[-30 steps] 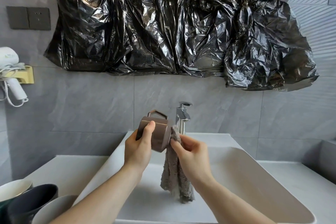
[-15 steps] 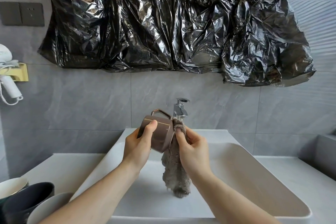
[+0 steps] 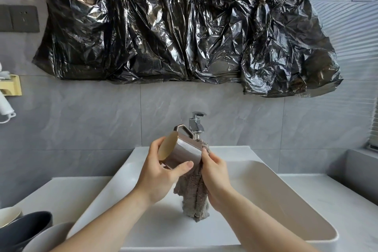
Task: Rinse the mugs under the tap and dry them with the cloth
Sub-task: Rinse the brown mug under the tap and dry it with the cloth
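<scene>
A brown metallic mug [image 3: 182, 152] lies on its side above the white sink [image 3: 266, 200], its flat base turned toward me and its handle up. My left hand [image 3: 161, 174] grips it round the base end, thumb along the underside. My right hand [image 3: 214, 176] holds a grey-brown cloth [image 3: 194, 194] bunched against the mug's mouth, and the rest of the cloth hangs down into the basin. The chrome tap [image 3: 196, 124] stands just behind the mug, with no water visibly running.
Several bowls and mugs, among them a dark one [image 3: 24, 229] and a grey one [image 3: 47, 239], crowd the counter at the bottom left. Black plastic sheeting [image 3: 184, 26] covers the wall above. A hair dryer [image 3: 4, 104] hangs at the left edge.
The mug has been turned in my left hand, so its base now faces me instead of its side. The right hand stays at the mouth with the cloth.
</scene>
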Tool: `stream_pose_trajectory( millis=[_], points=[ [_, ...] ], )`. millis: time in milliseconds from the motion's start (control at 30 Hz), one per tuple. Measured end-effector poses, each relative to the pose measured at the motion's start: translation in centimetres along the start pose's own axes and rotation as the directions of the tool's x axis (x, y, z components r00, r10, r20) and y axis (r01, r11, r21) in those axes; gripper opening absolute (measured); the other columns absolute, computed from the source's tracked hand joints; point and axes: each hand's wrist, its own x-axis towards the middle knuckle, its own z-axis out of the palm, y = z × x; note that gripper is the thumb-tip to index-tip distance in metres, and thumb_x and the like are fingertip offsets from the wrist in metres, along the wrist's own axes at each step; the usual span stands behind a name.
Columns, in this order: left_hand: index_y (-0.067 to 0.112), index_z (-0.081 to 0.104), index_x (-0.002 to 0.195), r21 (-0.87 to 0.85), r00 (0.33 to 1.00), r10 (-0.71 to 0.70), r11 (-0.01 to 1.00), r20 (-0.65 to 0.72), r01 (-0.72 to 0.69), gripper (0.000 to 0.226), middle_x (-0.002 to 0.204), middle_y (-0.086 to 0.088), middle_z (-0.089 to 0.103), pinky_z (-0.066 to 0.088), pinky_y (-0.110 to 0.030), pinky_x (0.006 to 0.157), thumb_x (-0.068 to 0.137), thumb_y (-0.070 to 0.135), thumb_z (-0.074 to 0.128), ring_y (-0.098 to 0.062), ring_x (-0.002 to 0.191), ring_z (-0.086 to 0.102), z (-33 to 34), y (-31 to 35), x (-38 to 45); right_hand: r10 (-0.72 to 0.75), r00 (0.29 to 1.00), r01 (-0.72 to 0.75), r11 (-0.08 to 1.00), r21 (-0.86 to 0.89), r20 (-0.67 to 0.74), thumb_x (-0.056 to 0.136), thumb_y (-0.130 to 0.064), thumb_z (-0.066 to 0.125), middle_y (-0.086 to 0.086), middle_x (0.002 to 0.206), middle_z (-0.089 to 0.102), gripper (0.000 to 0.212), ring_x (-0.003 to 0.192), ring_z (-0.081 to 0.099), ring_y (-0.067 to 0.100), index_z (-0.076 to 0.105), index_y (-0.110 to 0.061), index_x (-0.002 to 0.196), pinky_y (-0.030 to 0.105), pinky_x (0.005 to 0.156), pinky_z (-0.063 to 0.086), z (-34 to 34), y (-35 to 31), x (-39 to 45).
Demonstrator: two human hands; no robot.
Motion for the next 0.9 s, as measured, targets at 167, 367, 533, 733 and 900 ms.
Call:
stream_pose_trajectory(
  millis=[167,367,533,733,900],
  points=[
    [0.040,0.055,0.121,0.097,0.989,0.048,0.995,-0.140,-0.034,0.085,0.110,0.015,0.074,0.059,-0.030,0.083,0.048,0.039,0.099,-0.009,0.099,0.073,-0.5,0.0,0.4,-0.044,0.997,0.046,0.998,-0.032,0.062,0.108,-0.025,0.049,0.005,0.103,0.082,0.032,0.100,0.078,0.019,0.081,-0.019,0.107,0.039,0.093,0.059,0.1,0.0,-0.2],
    [0.042,0.055,0.117,0.191,0.954,0.139,0.978,-0.267,-0.089,0.088,0.118,0.011,0.065,0.055,-0.023,0.082,0.046,0.022,0.103,-0.003,0.104,0.067,-1.2,-0.4,1.0,-0.167,0.980,0.187,0.961,-0.203,0.108,0.090,-0.015,0.054,0.002,0.083,0.067,0.026,0.076,0.060,0.018,0.078,-0.023,0.090,0.033,0.074,0.047,0.4,0.2,-0.6],
    [0.053,0.054,0.117,0.392,0.947,0.266,0.903,-0.182,-0.178,0.094,0.117,0.028,0.045,0.042,-0.004,0.086,0.042,0.016,0.095,0.008,0.109,0.056,-1.2,-0.7,0.7,-0.397,0.918,0.389,0.894,-0.222,0.009,0.100,-0.015,0.063,-0.006,0.106,0.073,0.033,0.098,0.073,0.015,0.079,-0.043,0.108,0.031,0.087,0.057,0.9,-0.3,-0.9],
    [0.036,0.055,0.135,0.542,0.932,0.360,0.776,0.041,-0.323,0.092,0.133,0.024,0.051,0.037,-0.010,0.102,0.051,0.006,0.079,0.000,0.128,0.046,-0.8,-0.3,0.3,-0.511,0.860,0.465,0.788,-0.403,-0.006,0.096,-0.029,0.071,-0.025,0.089,0.078,0.017,0.087,0.073,-0.002,0.080,-0.042,0.103,0.010,0.072,0.052,0.1,-0.4,-1.2],
    [0.030,0.053,0.144,0.597,0.908,0.388,0.695,0.157,-0.400,0.098,0.140,0.022,0.046,0.027,-0.007,0.109,0.055,-0.005,0.075,-0.004,0.134,0.038,-0.8,-0.1,0.0,-0.493,0.867,0.457,0.719,-0.523,0.080,0.097,-0.030,0.068,-0.022,0.072,0.072,0.017,0.070,0.064,-0.003,0.079,-0.037,0.086,0.013,0.063,0.047,0.0,-0.2,-1.1]
  ],
)
